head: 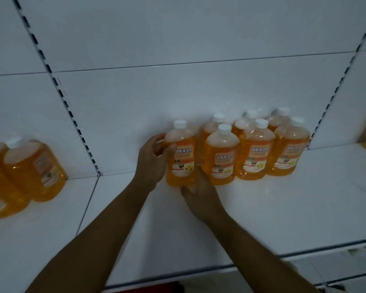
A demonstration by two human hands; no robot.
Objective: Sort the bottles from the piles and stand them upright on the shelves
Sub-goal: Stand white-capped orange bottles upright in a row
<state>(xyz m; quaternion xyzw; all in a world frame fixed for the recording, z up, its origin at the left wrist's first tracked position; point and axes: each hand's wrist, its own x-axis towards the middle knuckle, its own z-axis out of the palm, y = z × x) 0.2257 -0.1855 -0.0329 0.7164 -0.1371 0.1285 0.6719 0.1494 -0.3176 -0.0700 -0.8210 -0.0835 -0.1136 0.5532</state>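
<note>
**Bottle held upright at the left end of the row**

I see the bottle [180, 154], orange liquid under a white cap, upright with its label facing me, at the left end of a cluster on the white shelf [283, 208]. My left hand [151, 163] grips its left side, thumb curled across the front just beside the label and fingers wrapped behind. My right hand [199, 192] cups it low at the base, fingers curled under and around the bottom right; I cannot tell whether the base is touching the shelf.

Just to the right stand the other bottles [256, 151], all upright and the same kind, packed close in two rows against the back panel [178, 92]; the nearest one is just beside the held bottle. Their labels face forward.

On the next bay to the left, past the slotted upright [72, 115], more orange bottles [33, 168] stand near the shelf's rear, well apart from the cluster. At the far right edge an orange blur shows; I cannot make it out.
</note>
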